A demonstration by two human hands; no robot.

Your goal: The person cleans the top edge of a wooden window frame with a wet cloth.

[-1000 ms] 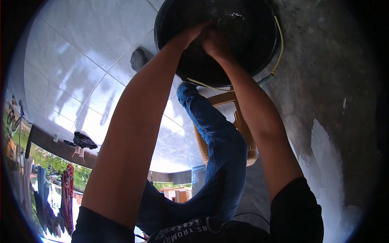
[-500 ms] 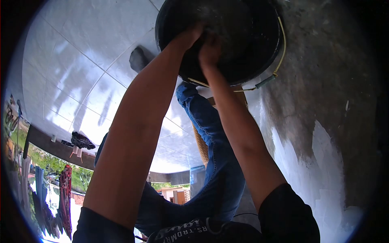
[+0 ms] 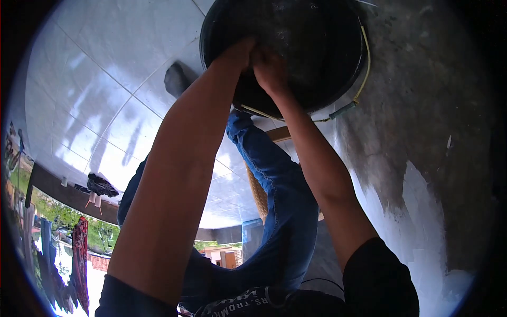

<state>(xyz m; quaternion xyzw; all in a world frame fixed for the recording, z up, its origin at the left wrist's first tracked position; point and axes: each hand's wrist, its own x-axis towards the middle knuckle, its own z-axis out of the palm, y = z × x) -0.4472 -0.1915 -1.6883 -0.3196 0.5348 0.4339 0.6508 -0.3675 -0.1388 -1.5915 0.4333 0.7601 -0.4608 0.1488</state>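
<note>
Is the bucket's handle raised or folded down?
Folded down: the handle curves around outside the bucket, not arched over its opening.

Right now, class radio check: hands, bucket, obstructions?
Left hand, right hand close together inside black bucket; grip unclear. Handle outside rim, clear of both hands.

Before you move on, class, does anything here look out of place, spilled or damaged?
The grey concrete surface bears ragged whitish patches, as if worn or unfinished. A dark grey lump, too unclear to identify, lies on the pale tiled floor near the round black bucket. I can make out no spill.
</note>
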